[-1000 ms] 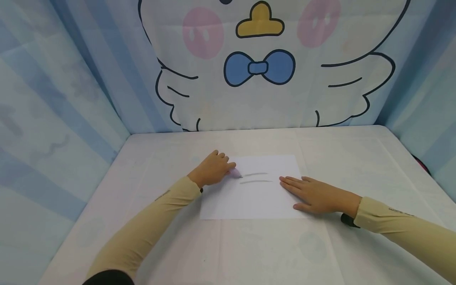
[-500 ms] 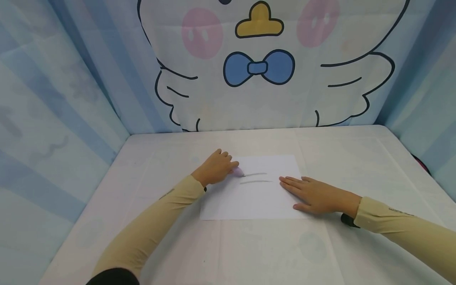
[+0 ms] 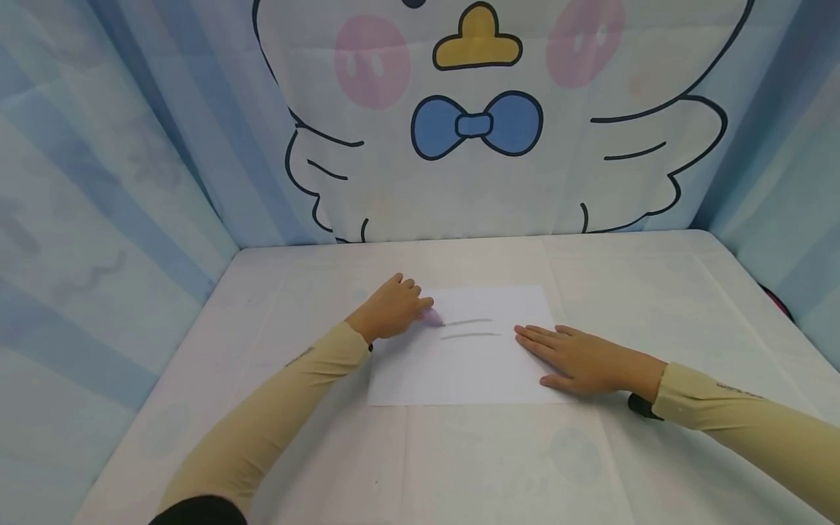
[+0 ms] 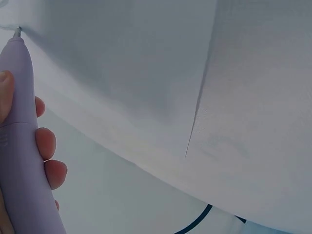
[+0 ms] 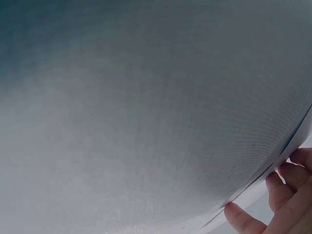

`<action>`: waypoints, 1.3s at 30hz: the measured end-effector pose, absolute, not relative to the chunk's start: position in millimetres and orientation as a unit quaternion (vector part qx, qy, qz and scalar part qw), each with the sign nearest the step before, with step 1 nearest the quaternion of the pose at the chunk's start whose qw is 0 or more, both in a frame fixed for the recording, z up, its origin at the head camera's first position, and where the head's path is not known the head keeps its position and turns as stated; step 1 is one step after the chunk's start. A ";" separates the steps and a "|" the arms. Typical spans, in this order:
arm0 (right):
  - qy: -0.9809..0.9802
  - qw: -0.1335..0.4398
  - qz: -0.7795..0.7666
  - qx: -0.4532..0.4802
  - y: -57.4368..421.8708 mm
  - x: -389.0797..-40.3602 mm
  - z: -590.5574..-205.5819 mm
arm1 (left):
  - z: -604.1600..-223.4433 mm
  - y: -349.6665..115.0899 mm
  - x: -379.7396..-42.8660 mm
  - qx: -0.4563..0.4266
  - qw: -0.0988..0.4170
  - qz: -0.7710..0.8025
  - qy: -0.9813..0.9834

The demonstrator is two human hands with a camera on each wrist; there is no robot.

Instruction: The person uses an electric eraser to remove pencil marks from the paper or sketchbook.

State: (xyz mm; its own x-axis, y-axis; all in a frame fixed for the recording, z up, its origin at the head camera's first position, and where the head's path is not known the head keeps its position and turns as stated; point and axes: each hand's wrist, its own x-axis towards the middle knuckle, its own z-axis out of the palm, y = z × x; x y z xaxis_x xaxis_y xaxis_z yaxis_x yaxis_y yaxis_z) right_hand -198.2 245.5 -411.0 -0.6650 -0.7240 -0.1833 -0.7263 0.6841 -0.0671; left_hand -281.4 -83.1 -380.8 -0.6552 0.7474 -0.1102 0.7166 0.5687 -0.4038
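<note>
On my feed the left hand [image 3: 392, 308] is wrapped round a lilac pen [image 4: 19, 156], thumb on one side of the barrel and curled fingers along the other. The pen's metal tip [image 4: 17, 32] is just to the right of that hand and looks to be touching the paper [image 3: 453, 375], at the left end of the upper line [image 3: 469, 321]. The lower line [image 3: 470, 335] runs roughly parallel, on the person's side of it, between the hands. The right hand [image 3: 584, 359] lies flat over the paper's right edge, fingers straight, thumb spread away, holding nothing; its fingertips are near the right ends of both lines.

I judge the step in hand to be work along the upper line. For that I'd guide the pen from the forearm, with light, even pressure, so the tip follows the line without wobbling. The right hand should bear down just enough to pin the sheet to the tabletop [image 3: 492, 467]; I cannot tell whether the heel of the left hand helps hold the other side. The lines are close together, so I'd guard against drifting toward the lower one, and check contact in the left wrist view.
</note>
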 end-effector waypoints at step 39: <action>0.912 0.108 0.005 -0.395 245.3 -199.1 -409.9 | -383.5 -84.0 -280.9 -0.429 0.074 0.205 -0.877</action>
State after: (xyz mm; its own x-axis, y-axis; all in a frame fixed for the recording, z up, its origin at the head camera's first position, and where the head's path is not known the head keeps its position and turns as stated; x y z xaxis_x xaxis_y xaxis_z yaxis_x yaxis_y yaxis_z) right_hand -199.1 245.3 -409.9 -0.6643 -0.7199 -0.2009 -0.7223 0.6875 -0.0754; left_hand -280.9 -84.0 -383.5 -0.6215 0.7821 -0.0456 0.7215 0.5487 -0.4224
